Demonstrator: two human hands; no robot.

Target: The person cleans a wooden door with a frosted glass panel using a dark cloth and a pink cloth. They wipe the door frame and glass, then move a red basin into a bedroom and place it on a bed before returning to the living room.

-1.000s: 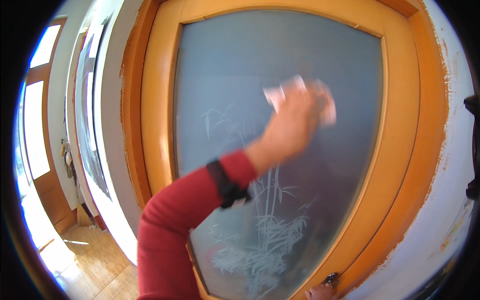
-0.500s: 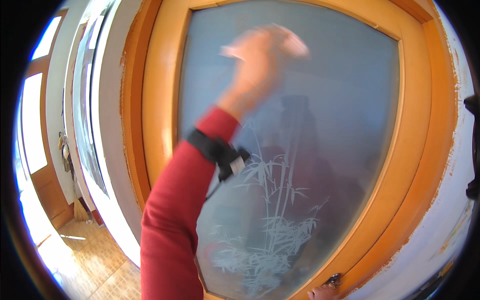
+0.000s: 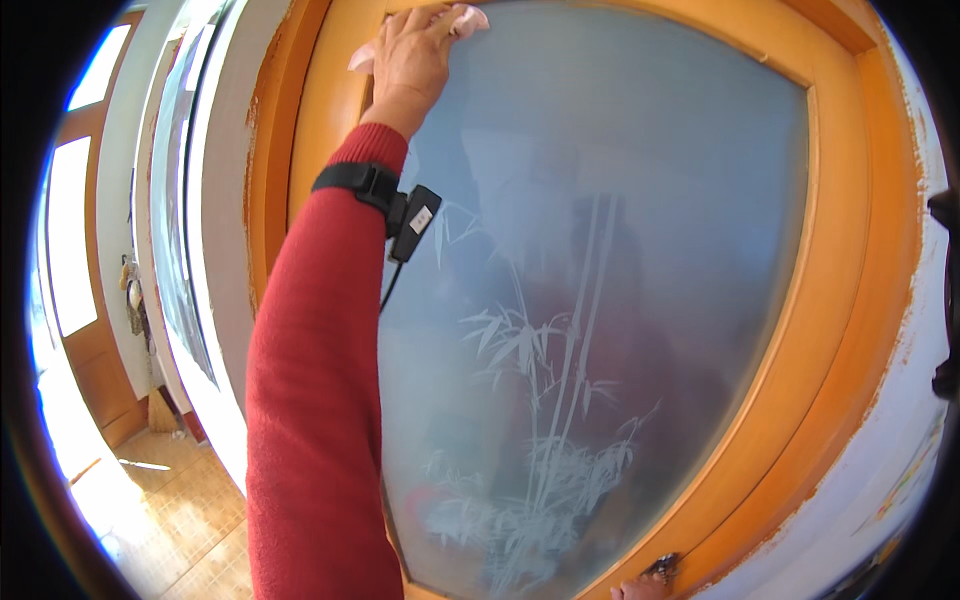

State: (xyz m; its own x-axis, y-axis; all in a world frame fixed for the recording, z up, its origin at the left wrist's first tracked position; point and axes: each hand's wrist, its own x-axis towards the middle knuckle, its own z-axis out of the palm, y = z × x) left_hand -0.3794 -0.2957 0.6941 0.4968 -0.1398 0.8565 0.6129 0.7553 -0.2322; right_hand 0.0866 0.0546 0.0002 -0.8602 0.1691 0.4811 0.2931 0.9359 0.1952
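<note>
High up at the left, my left hand [image 3: 410, 60] presses a pale pink cloth [image 3: 470, 20] against the upper left corner of a frosted glass pane [image 3: 690, 200]. Bits of the cloth stick out on both sides of the fingers; the rest is covered by the palm. White bamboo patterns [image 3: 545, 350] decorate the pane. It sits in an orange wooden door [image 3: 835, 250]. Down at the lower right, my right hand [image 3: 640, 590] is closed at a dark metal door handle [image 3: 663, 567], cut off by the picture's edge.
A black strap with a small device [image 3: 412, 225] and cable is on my left forearm. A painted wall [image 3: 890, 430] borders the door on the right. Far left stand another wooden door [image 3: 100, 380] with bright panes and a broom [image 3: 162, 412] above a tiled floor [image 3: 205, 510].
My left hand has moved left and up with the cloth, from the upper middle of the glass to its upper left corner. My right hand stays at the handle.
</note>
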